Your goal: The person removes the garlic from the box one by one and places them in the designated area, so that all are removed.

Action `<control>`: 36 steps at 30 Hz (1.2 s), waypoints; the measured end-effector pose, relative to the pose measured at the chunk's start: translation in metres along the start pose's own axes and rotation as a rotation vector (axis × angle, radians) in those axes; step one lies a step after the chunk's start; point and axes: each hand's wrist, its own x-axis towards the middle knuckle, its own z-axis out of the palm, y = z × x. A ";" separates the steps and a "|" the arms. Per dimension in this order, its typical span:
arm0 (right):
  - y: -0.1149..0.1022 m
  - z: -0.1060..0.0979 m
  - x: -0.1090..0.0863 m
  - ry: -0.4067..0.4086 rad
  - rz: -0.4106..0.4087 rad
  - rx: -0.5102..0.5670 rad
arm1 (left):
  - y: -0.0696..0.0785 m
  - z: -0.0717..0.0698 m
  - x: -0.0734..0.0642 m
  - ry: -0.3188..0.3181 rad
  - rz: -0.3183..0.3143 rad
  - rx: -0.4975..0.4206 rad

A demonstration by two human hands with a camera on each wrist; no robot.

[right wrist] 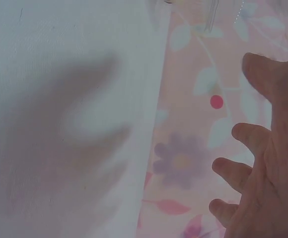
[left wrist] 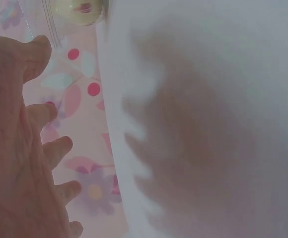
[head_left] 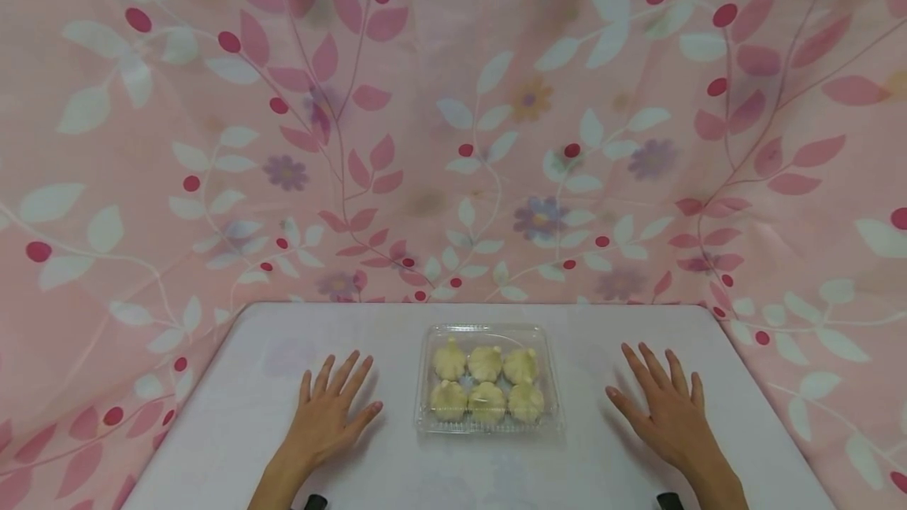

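Note:
A clear plastic clamshell box point(head_left: 489, 425) sits on the white table with its lid down. Inside it, several pale yellow, lobed garlic bulbs point(head_left: 486, 364) stand in two rows. To the left of the box, my left hand point(head_left: 329, 414) is held over the table, fingers spread, touching nothing. My right hand point(head_left: 666, 415) hovers on the other side of the box, also spread and holding nothing. The left wrist view shows the left palm point(left wrist: 10, 144) with a corner of the box at the top. In the right wrist view the right palm point(right wrist: 275, 173) shows beside its shadow.
The white table point(head_left: 383, 474) has rounded far corners. Behind it and at both sides hangs a pink cloth point(head_left: 439, 179) printed with leaves, berries and flowers. Small dark objects point(head_left: 315, 502) show at the bottom edge near each wrist.

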 end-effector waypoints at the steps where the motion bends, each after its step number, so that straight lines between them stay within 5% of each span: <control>1: -0.001 0.000 0.000 -0.005 0.002 0.000 | 0.001 0.000 0.000 0.002 0.004 -0.003; 18: -0.018 -0.001 -0.002 0.039 -0.049 0.016 | 0.019 -0.003 -0.004 -0.032 0.045 -0.114; 29: -0.026 0.004 -0.004 0.035 -0.058 0.056 | 0.027 -0.010 -0.002 -0.170 0.041 -0.241; 36: -0.029 0.012 -0.007 0.060 -0.101 0.086 | 0.031 -0.013 -0.002 -0.202 0.035 -0.296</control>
